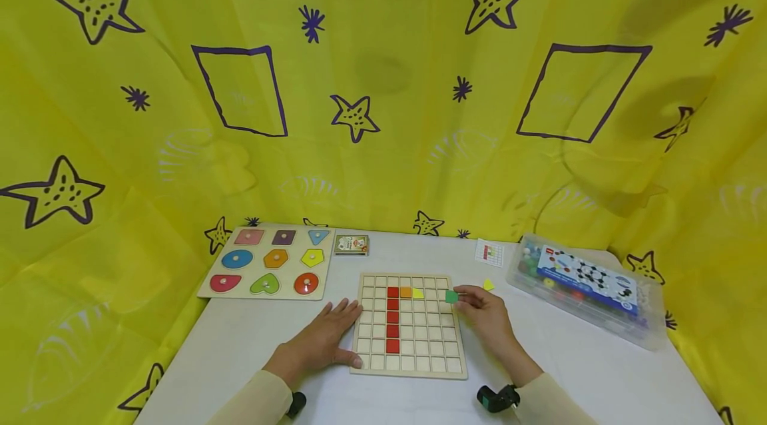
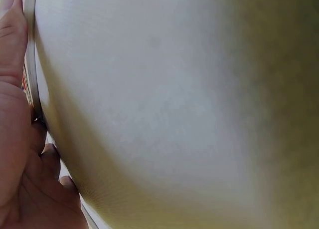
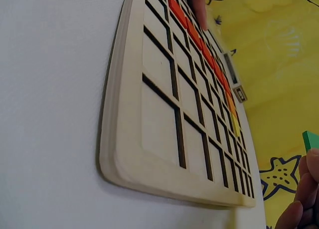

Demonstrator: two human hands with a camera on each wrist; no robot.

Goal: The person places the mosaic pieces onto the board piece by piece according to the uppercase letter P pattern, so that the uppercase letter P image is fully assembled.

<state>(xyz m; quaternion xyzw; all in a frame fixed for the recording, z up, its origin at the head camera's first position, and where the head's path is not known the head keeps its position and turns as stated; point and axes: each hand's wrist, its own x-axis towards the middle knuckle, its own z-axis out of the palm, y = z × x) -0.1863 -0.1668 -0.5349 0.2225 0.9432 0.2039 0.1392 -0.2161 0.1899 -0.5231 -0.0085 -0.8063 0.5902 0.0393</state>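
A wooden grid board [image 1: 422, 348] lies flat on the table. Down one of its columns runs a line of several red square tiles [image 1: 392, 318]. Beside the top red tile sit an orange tile [image 1: 405, 292] and a yellow tile [image 1: 417, 293] with a slanted or rounded side. My right hand [image 1: 487, 318] pinches a green tile [image 1: 451, 296] over the board's upper right edge; in the right wrist view the green tile [image 3: 311, 140] stands between thumb and fingers. My left hand [image 1: 323, 338] rests along the board's left edge, fingers spread, thumb at the lower left corner.
A loose yellow piece [image 1: 489, 284] lies right of the board, below a printed pattern card [image 1: 489, 253]. Farther right stands a clear plastic box [image 1: 584, 288] of coloured parts. At the left are a knobbed shape puzzle [image 1: 269, 262] and a small card box [image 1: 351, 245]. A yellow curtain [image 1: 383, 165] hangs behind.
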